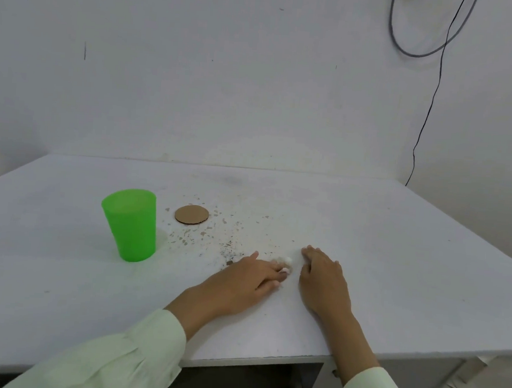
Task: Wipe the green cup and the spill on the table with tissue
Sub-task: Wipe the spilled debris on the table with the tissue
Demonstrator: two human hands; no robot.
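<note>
A green plastic cup (130,224) stands mouth-down on the white table (395,264), left of centre. Brownish specks of the spill (215,236) are scattered between the cup and my hands. A small crumpled wad of white tissue (283,260) lies on the table in front of me. My left hand (251,280) rests palm-down with its fingertips on the tissue. My right hand (323,278) lies flat on the table just right of the tissue, fingers together, holding nothing.
A round cardboard coaster (191,215) lies right of the cup. The white wall (257,72) stands directly behind the table. A black cable (430,109) hangs down at the right. The table's front edge (267,359) is near my forearms.
</note>
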